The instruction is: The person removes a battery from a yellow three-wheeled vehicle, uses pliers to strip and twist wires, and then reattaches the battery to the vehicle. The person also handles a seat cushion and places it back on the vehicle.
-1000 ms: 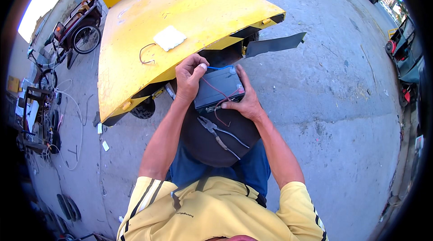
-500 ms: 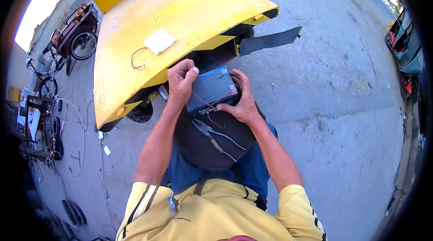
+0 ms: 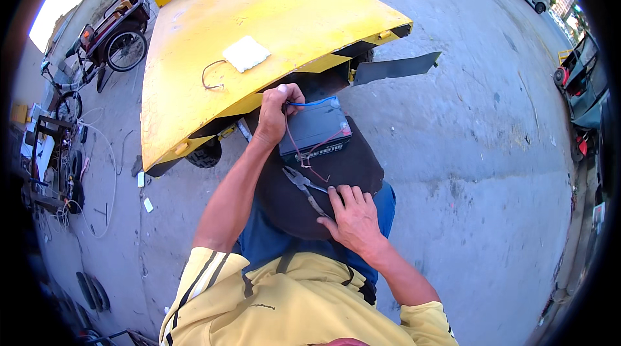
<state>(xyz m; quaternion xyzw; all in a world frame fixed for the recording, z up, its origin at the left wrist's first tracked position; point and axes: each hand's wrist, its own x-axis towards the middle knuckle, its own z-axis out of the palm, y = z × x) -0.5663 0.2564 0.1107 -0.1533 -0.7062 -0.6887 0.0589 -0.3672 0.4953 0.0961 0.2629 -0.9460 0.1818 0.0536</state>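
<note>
A dark grey box-shaped battery rests on a round dark seat pad in front of me. At its far left corner my left hand is closed in a pinch around wire. From those fingers a blue wire runs along the battery's far edge, and a red wire hangs over its left side. Another red wire from the right terminal crosses it at the near edge. Pliers lie on the pad. My right hand spreads over their handles, thumb and fingers apart; the handle ends are partly hidden beneath it.
Beyond the battery stands a yellow metal vehicle body, with a white slab and a bent wire on top. A dark flap juts out from its right. At left are a cargo tricycle and cluttered racks.
My right hand has left the battery and come down to the pliers' handles. My left hand stays at the battery's far left corner with the wire. The view has shifted slightly.
</note>
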